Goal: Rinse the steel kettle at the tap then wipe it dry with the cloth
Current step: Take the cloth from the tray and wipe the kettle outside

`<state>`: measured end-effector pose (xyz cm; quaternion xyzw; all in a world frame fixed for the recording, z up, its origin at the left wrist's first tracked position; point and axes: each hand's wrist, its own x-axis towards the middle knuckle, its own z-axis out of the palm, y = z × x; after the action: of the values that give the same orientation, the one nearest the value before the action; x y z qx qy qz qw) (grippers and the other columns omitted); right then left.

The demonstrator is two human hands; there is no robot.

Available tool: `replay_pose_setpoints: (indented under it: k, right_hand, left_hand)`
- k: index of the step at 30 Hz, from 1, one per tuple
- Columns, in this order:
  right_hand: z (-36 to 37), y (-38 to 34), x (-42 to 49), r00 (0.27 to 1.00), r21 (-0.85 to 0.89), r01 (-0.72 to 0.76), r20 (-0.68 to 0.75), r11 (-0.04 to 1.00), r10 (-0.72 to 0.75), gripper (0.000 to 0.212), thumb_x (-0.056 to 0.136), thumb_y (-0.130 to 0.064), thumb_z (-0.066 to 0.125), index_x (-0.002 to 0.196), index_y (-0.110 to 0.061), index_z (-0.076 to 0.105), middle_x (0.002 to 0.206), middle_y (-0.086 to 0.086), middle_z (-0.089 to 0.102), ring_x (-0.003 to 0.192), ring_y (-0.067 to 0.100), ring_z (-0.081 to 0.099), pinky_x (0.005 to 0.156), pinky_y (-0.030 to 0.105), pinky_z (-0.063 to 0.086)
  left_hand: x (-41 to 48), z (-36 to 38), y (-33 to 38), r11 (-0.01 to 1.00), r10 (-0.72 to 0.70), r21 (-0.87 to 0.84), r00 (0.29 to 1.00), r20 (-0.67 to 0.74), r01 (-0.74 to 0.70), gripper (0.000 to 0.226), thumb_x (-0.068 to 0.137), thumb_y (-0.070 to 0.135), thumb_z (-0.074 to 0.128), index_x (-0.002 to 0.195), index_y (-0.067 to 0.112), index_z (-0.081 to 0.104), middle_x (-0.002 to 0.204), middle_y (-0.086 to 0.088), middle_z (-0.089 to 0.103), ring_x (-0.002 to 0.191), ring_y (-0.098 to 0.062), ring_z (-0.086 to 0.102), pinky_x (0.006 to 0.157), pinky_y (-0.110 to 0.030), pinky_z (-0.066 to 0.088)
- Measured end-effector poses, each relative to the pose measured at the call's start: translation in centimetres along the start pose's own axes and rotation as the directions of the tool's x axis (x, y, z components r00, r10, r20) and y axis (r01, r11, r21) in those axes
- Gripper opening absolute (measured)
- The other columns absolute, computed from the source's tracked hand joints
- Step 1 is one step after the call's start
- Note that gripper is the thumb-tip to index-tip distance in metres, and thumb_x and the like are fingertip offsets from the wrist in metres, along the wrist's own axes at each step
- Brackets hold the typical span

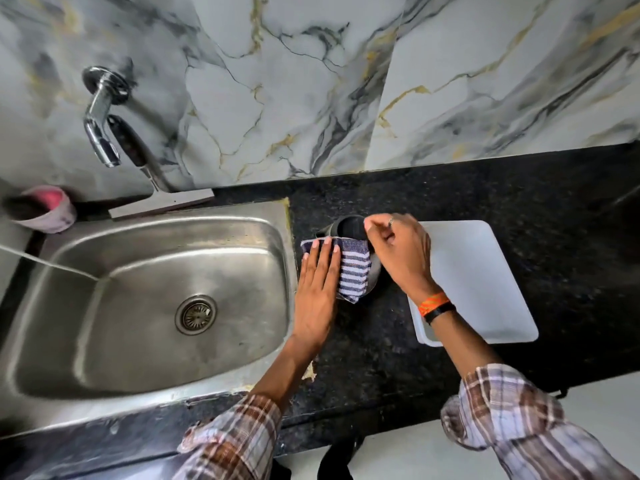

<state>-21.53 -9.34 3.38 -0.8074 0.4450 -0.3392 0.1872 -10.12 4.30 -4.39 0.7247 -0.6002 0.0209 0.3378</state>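
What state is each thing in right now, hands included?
Steel kettle: upright on the counter, lid off.
Striped cloth: pressed against the kettle's side.
Left hand: flat on the cloth.
Right hand: gripping the kettle's rim.
Tap: no water running.
Sink: empty.
White tray: empty.

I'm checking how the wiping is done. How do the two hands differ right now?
The left hand lies flat, fingers straight, pressing the striped cloth against the kettle; the right hand is curled at the kettle's rim. The right wrist wears bands; the left is bare. Both are on the kettle.
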Motion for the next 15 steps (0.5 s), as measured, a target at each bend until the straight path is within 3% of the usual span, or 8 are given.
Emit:
replay_pose_setpoints:
  k: [2, 5, 9, 10, 12, 13, 14, 15]
  right_hand:
    - [0.4, 0.8, 1.3, 0.997, -0.224, 0.07, 0.033, 0.972, -0.064, 0.032, 0.09, -0.047, 0.059, 0.118, -0.032, 0.066, 0.111, -0.004, 0.065, 0.106, 0.021, 0.055, 0.088, 0.044, 0.046]
    - [1.7, 1.8, 2.5, 0.95, -0.358, 0.082, 0.309, 0.93, 0.035, 0.049, 0.094, -0.06, 0.049, 0.138, -0.04, 0.05, 0.131, -0.001, 0.058, 0.123, 0.024, 0.051, 0.098, 0.046, 0.04]
    - [2.5, 2.6, 2.9, 0.94, -0.27, 0.079, 0.341, 0.96, 0.018, 0.046, 0.097, -0.063, 0.036, 0.133, -0.041, 0.054, 0.122, -0.001, 0.069, 0.111, 0.027, 0.064, 0.09, 0.042, 0.049]
    - [2.5, 2.7, 3.0, 0.945, -0.265, 0.092, 0.328, 0.96, 0.0, 0.045, 0.097, -0.063, 0.036, 0.132, -0.041, 0.055, 0.121, -0.001, 0.07, 0.11, 0.027, 0.065, 0.09, 0.042, 0.05]
    - [2.7, 2.9, 3.0, 0.95, -0.259, 0.11, 0.312, 0.96, -0.025, 0.044, 0.097, -0.062, 0.037, 0.13, -0.041, 0.056, 0.118, -0.001, 0.071, 0.107, 0.028, 0.065, 0.088, 0.042, 0.049]
    - [2.8, 3.0, 2.9, 0.951, -0.254, 0.111, 0.308, 0.961, -0.028, 0.043, 0.097, -0.061, 0.037, 0.13, -0.04, 0.056, 0.116, 0.0, 0.071, 0.105, 0.029, 0.066, 0.087, 0.042, 0.049]
    - [2.8, 3.1, 2.9, 0.953, -0.251, 0.11, 0.3, 0.962, -0.031, 0.043, 0.097, -0.061, 0.038, 0.129, -0.04, 0.057, 0.113, 0.001, 0.072, 0.103, 0.029, 0.066, 0.085, 0.041, 0.049]
    - [2.9, 3.2, 2.9, 0.956, -0.25, 0.114, 0.291, 0.961, -0.038, 0.042, 0.097, -0.06, 0.038, 0.128, -0.04, 0.058, 0.11, 0.002, 0.072, 0.1, 0.03, 0.066, 0.083, 0.041, 0.049]
  left_hand:
    - [-0.1, 0.6, 0.0, 0.999, -0.037, 0.009, 0.999, 0.015, 0.037, 0.071, 0.093, -0.014, 0.06, 0.157, -0.004, 0.03, 0.167, -0.024, 0.027, 0.155, -0.044, 0.022, 0.123, -0.06, 0.032]
    - [-0.6, 1.7, 0.5, 0.995, -0.097, -0.017, 0.992, 0.082, 0.098, 0.087, 0.084, -0.014, 0.059, 0.159, -0.005, 0.016, 0.17, -0.026, 0.014, 0.158, -0.044, 0.01, 0.126, -0.06, 0.025]
    - [-1.9, 2.7, 2.2, 0.923, -0.192, -0.313, 0.972, 0.132, 0.225, 0.09, 0.094, 0.039, 0.044, 0.163, 0.016, -0.009, 0.174, -0.016, -0.01, 0.162, -0.03, -0.012, 0.133, -0.041, -0.003]
    - [-1.9, 2.9, 2.7, 0.854, -0.266, -0.424, 0.954, 0.139, 0.301, 0.086, 0.097, 0.049, 0.041, 0.163, 0.03, -0.011, 0.175, -0.008, -0.01, 0.163, -0.022, -0.011, 0.133, -0.036, -0.003]
    - [-0.8, 3.2, 3.8, 0.512, -0.517, -0.7, 0.83, 0.211, 0.497, 0.079, 0.098, 0.057, 0.043, 0.161, 0.047, -0.003, 0.174, 0.011, 0.005, 0.158, 0.005, 0.011, 0.13, -0.032, 0.01]
    - [0.1, 3.7, 4.0, 0.313, -0.642, -0.78, 0.726, 0.247, 0.542, 0.077, 0.1, 0.054, 0.044, 0.164, 0.036, 0.006, 0.169, 0.017, 0.018, 0.149, 0.016, 0.023, 0.129, -0.033, 0.016]
    - [1.3, 4.0, 4.0, 0.147, -0.737, -0.821, 0.615, 0.281, 0.552, 0.069, 0.105, 0.047, 0.044, 0.162, 0.018, 0.017, 0.167, 0.012, 0.026, 0.146, 0.014, 0.031, 0.128, -0.036, 0.021]
    - [2.5, 4.2, 3.9, 0.041, -0.809, -0.83, 0.505, 0.299, 0.557, 0.057, 0.11, 0.037, 0.041, 0.153, 0.004, 0.025, 0.167, 0.0, 0.03, 0.149, -0.001, 0.035, 0.128, -0.039, 0.024]
